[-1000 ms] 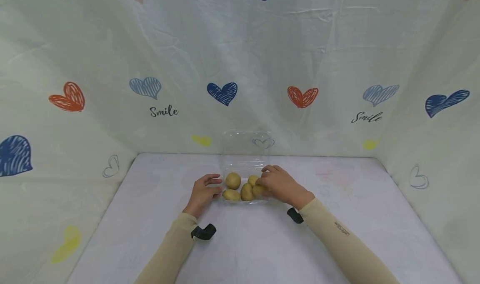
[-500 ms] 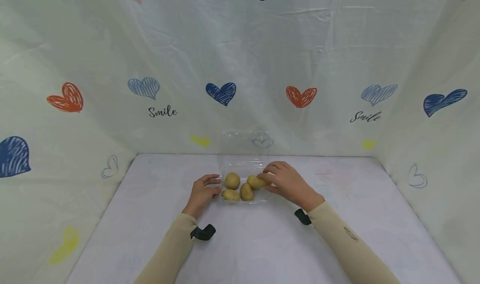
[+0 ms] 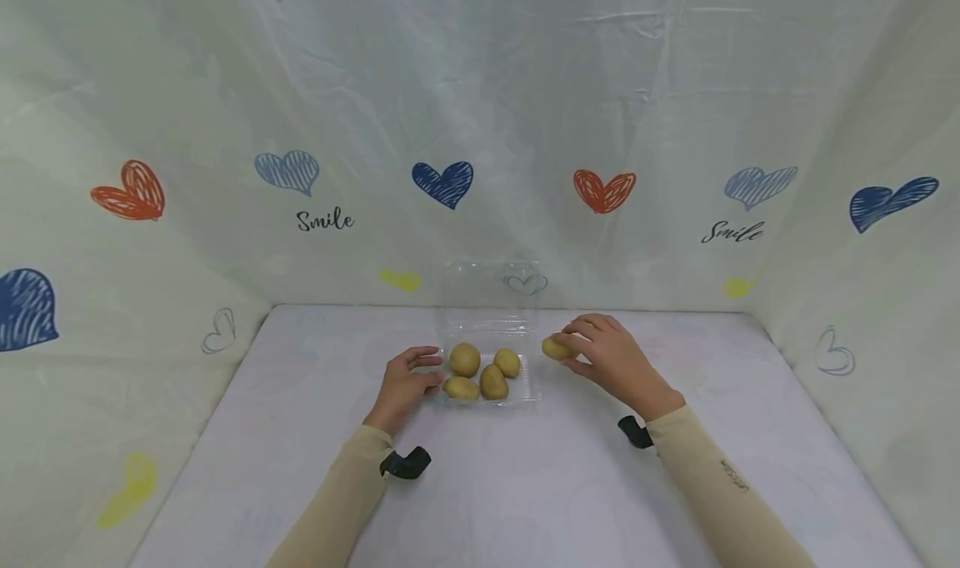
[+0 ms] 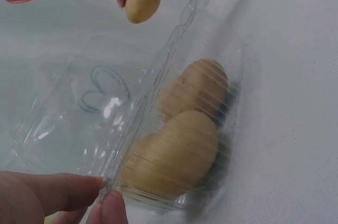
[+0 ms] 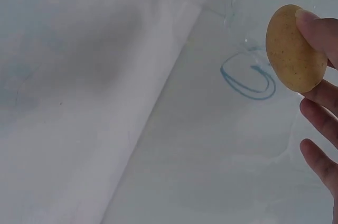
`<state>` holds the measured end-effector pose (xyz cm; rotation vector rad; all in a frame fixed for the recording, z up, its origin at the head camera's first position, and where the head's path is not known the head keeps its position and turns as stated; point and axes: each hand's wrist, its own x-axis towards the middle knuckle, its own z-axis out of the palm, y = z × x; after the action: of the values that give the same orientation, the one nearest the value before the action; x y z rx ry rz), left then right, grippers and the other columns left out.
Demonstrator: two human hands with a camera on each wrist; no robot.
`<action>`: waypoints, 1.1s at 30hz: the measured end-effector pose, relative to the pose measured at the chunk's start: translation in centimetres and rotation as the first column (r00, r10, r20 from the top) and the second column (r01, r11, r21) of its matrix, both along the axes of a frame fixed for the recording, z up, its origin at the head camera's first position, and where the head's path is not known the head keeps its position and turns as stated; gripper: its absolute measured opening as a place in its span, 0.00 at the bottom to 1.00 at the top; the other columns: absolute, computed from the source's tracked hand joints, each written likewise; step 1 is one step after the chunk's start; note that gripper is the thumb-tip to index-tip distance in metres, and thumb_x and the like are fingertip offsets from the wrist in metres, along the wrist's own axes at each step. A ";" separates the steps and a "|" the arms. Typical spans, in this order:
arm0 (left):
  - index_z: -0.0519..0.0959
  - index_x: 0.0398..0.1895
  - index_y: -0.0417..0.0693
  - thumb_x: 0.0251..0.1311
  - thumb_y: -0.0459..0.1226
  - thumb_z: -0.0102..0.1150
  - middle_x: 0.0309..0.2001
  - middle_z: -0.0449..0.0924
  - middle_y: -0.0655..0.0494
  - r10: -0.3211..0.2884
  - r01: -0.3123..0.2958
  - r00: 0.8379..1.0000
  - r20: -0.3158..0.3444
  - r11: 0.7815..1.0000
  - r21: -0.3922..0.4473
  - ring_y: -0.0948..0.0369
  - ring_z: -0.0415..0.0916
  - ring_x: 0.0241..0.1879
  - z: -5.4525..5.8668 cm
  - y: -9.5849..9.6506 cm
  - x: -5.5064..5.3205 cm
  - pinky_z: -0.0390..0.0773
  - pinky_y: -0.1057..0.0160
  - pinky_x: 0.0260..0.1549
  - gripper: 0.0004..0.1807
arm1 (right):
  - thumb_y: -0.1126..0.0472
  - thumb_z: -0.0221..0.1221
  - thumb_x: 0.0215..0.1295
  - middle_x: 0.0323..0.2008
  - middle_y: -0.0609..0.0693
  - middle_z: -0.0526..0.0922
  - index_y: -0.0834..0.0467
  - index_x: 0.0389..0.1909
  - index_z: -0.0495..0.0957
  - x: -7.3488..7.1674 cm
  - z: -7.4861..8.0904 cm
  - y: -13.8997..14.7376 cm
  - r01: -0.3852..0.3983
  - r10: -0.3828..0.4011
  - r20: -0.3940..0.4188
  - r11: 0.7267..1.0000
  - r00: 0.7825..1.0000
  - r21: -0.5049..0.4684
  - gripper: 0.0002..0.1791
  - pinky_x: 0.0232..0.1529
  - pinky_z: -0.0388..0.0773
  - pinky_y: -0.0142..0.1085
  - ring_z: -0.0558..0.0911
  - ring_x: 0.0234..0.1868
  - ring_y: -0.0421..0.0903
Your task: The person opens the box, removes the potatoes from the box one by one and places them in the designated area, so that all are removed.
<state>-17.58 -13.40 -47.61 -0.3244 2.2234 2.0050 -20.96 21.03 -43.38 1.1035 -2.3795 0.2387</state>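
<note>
Tabletop (image 3: 480, 493) in white, heart-printed backdrop (image 3: 525, 118), left hand (image 3: 403, 389) pinching clear box rim (image 4: 146, 96), right hand (image 3: 615, 364) pinching potato (image 5: 289, 49)

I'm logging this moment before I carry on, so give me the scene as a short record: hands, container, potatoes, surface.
Left hand: pinches the left edge of the clear container
Right hand: holds one potato between thumb and fingers
Held potato position: outside the container, to its right
Container lid: open, raised at the back
Container contents: four potatoes
Surface: white-covered table
Backdrop: pale sheet with printed hearts and "Smile"
</note>
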 end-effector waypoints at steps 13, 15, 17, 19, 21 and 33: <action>0.75 0.69 0.34 0.65 0.22 0.63 0.60 0.81 0.33 -0.003 0.003 1.000 0.012 1.000 0.000 0.61 0.82 0.40 0.3 0.0 -0.1 0.83 0.68 0.36 0.27 | 0.63 0.83 0.47 0.42 0.52 0.88 0.58 0.46 0.89 -0.6 -1.7 2.8 0.098 -0.097 0.049 0.995 0.994 -0.026 0.23 0.56 0.81 0.54 0.83 0.49 0.56; 0.75 0.70 0.34 0.66 0.22 0.63 0.61 0.80 0.33 -0.004 0.004 1.000 0.018 1.000 0.006 0.62 0.82 0.39 0.3 0.0 -0.1 0.83 0.68 0.36 0.28 | 0.63 0.83 0.47 0.41 0.52 0.88 0.57 0.46 0.89 -0.7 -2.0 3.0 0.116 -0.114 0.062 0.993 0.991 -0.020 0.23 0.56 0.81 0.54 0.83 0.49 0.55; 0.74 0.71 0.34 0.66 0.22 0.63 0.61 0.80 0.32 -0.006 0.006 1.000 0.024 1.000 0.010 0.63 0.82 0.38 0.3 -0.1 -0.1 0.83 0.68 0.36 0.29 | 0.63 0.83 0.48 0.42 0.52 0.88 0.57 0.47 0.89 -0.8 -2.3 3.2 0.133 -0.131 0.081 0.991 0.988 -0.013 0.23 0.55 0.81 0.53 0.83 0.49 0.55; 0.73 0.71 0.34 0.66 0.22 0.63 0.62 0.79 0.33 -0.006 0.006 0.999 0.031 1.000 0.014 0.64 0.82 0.37 0.3 -0.1 -0.1 0.83 0.68 0.37 0.29 | 0.63 0.83 0.49 0.42 0.52 0.88 0.57 0.47 0.89 -0.9 -2.6 3.4 0.152 -0.150 0.100 0.988 0.984 -0.005 0.23 0.55 0.81 0.53 0.83 0.49 0.55; 0.73 0.72 0.33 0.67 0.22 0.62 0.62 0.79 0.33 -0.010 0.009 0.999 0.036 1.000 0.012 0.64 0.82 0.37 0.3 -0.1 -0.1 0.84 0.68 0.38 0.29 | 0.63 0.82 0.49 0.42 0.53 0.89 0.57 0.47 0.89 -1.0 -2.8 3.6 0.173 -0.172 0.116 0.985 0.978 0.003 0.22 0.55 0.81 0.54 0.83 0.49 0.55; 0.76 0.69 0.32 0.67 0.22 0.61 0.60 0.80 0.35 -0.020 0.020 0.999 0.047 1.000 0.010 0.61 0.81 0.42 0.1 -0.2 -0.2 0.84 0.66 0.41 0.26 | 0.62 0.80 0.54 0.43 0.55 0.89 0.61 0.48 0.88 -1.8 -3.7 4.5 0.276 -0.282 0.183 0.960 0.942 0.058 0.20 0.54 0.80 0.55 0.83 0.50 0.57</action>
<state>-17.75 -13.62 -47.46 -0.3432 2.1800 1.9762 -22.75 25.57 -47.05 0.7715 -2.6820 0.2145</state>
